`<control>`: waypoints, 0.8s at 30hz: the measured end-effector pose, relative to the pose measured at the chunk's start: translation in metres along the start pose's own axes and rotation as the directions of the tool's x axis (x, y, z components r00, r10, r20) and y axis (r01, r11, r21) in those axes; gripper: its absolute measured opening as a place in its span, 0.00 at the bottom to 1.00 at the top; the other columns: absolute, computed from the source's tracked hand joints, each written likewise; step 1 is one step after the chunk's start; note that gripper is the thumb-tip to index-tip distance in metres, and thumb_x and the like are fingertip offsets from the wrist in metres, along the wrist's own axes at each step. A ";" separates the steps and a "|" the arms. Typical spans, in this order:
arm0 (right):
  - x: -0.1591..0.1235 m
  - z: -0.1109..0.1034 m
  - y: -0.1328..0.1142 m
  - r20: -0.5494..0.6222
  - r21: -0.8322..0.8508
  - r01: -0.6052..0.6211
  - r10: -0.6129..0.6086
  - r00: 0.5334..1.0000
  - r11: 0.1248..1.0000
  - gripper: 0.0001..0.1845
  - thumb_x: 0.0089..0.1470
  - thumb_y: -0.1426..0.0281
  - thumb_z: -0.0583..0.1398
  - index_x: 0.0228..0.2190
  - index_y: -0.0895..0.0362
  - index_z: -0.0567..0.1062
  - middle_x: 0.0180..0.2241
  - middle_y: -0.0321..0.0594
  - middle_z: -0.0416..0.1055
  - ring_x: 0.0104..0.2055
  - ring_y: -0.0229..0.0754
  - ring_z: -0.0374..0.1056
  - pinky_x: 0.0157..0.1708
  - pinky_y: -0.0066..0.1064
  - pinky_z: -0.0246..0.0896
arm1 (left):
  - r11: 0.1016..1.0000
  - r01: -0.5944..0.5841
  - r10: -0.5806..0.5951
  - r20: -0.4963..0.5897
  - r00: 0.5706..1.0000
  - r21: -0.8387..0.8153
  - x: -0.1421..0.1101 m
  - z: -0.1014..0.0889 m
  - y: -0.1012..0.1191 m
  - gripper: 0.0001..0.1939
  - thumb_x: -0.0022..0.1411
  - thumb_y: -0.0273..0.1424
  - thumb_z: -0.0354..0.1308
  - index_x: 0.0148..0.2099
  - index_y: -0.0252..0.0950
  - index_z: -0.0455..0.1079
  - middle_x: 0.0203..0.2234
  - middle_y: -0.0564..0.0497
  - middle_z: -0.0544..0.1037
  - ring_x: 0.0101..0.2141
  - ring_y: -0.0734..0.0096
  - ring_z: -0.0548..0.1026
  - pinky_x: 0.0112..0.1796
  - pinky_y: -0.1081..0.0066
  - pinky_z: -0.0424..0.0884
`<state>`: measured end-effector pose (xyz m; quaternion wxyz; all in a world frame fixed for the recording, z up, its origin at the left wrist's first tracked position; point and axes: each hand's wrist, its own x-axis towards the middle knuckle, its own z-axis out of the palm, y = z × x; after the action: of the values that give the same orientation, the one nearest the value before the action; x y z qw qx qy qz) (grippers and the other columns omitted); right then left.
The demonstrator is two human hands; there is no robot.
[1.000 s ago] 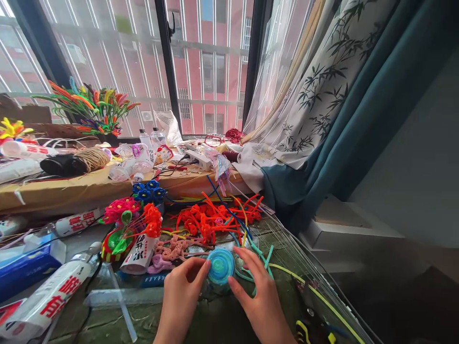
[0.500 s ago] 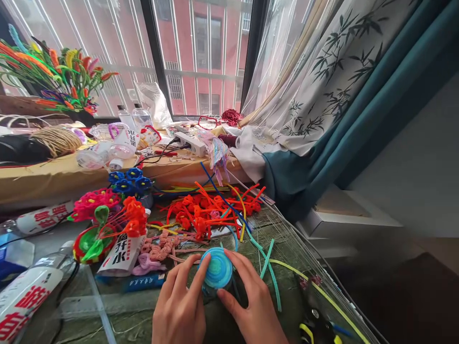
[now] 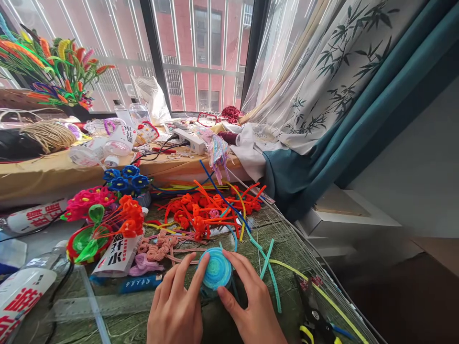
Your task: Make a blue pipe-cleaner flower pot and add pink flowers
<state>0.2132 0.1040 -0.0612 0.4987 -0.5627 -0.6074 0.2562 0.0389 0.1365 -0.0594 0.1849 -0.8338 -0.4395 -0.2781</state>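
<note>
A round blue and turquoise coil [image 3: 217, 268], apparently wound from fuzzy pipe cleaners, lies flat on top of a short round body mostly hidden beneath it. The fingertips of my left hand [image 3: 177, 291] press on its left rim. My right hand [image 3: 249, 291] curves around the other side, index finger at the far edge and thumb at the near edge, so the coil is held between both hands. Just right of them are loose turquoise pipe cleaners [image 3: 270, 270] and a long pale yellow pipe cleaner [image 3: 308, 277]. Behind sits a heap of red pipe-cleaner flowers [image 3: 201, 215].
Black and yellow pliers [image 3: 315, 320] lie at lower right. On the left are a clear ruler [image 3: 103, 306], pink braided pieces [image 3: 158, 246], pipe-cleaner flowers [image 3: 93, 200] and labelled water bottles [image 3: 27, 296]. A power strip [image 3: 190, 141] rests on the windowsill ledge.
The view has shifted slightly, so things on the left appear a little farther left. Both hands keep their hold on the coil, with the left fingers spread marginally wider.
</note>
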 end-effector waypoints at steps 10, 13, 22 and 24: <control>-0.003 0.007 0.001 -0.050 -0.018 -0.016 0.015 0.999 1.000 0.23 0.62 0.58 0.58 0.57 0.46 0.71 0.56 0.39 0.71 0.57 0.48 0.70 0.57 0.31 0.65 | 0.998 0.008 -0.015 -0.122 0.992 -0.055 -0.006 -0.009 0.003 0.22 0.62 0.17 0.55 0.56 0.37 0.71 0.46 0.45 0.78 0.46 0.63 0.74 0.50 0.65 0.65; -0.003 0.006 0.000 -0.056 -0.015 -0.015 0.014 0.998 1.000 0.22 0.62 0.59 0.59 0.57 0.47 0.71 0.55 0.40 0.72 0.56 0.48 0.71 0.56 0.31 0.66 | 0.997 0.030 -0.038 -0.112 0.993 -0.068 -0.004 -0.007 0.003 0.24 0.63 0.18 0.54 0.60 0.36 0.68 0.49 0.44 0.77 0.47 0.63 0.74 0.50 0.65 0.65; -0.003 0.007 -0.001 -0.070 -0.020 -0.018 0.017 0.997 1.000 0.22 0.61 0.60 0.59 0.56 0.46 0.72 0.55 0.39 0.72 0.56 0.48 0.72 0.55 0.31 0.67 | 0.995 0.028 -0.037 -0.099 0.994 -0.093 -0.005 -0.006 0.003 0.22 0.63 0.18 0.53 0.57 0.37 0.70 0.45 0.45 0.78 0.46 0.63 0.74 0.49 0.65 0.66; -0.003 0.007 0.000 -0.072 -0.012 -0.019 0.019 0.997 1.000 0.23 0.62 0.60 0.59 0.58 0.46 0.70 0.56 0.39 0.72 0.57 0.48 0.71 0.55 0.31 0.67 | 0.987 0.076 -0.094 -0.127 0.987 -0.140 -0.005 -0.007 0.006 0.19 0.63 0.18 0.53 0.55 0.36 0.71 0.44 0.45 0.79 0.45 0.65 0.75 0.49 0.66 0.66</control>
<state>0.2068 0.1032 -0.0644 0.5142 -0.5805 -0.5854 0.2367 0.0397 0.1263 -0.0570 0.1451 -0.8044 -0.4416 -0.3699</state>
